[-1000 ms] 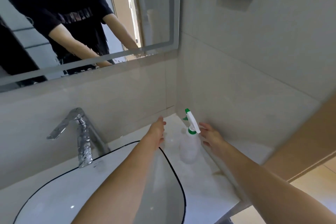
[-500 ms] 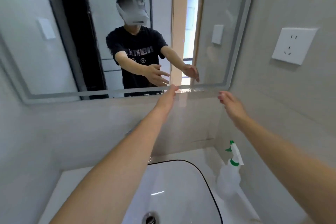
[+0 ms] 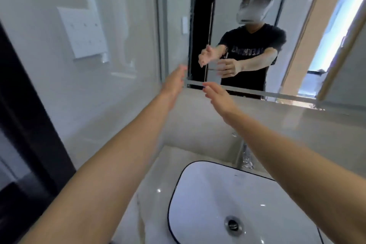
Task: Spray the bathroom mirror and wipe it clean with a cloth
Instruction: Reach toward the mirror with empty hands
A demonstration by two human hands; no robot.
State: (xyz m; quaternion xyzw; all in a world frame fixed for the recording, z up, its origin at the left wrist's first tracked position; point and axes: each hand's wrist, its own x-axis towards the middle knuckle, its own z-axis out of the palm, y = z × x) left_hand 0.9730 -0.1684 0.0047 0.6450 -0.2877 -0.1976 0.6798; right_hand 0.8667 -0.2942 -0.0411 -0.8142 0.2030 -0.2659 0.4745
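Glass, stiff, slick and breakable, the mirror (image 3: pixel 247 25) hangs on the wall above the sink (image 3: pixel 237 204), so wiping wants flat, gentle pressure; left hand (image 3: pixel 174 83) and right hand (image 3: pixel 217 97) reach toward it, each grip spread and empty.
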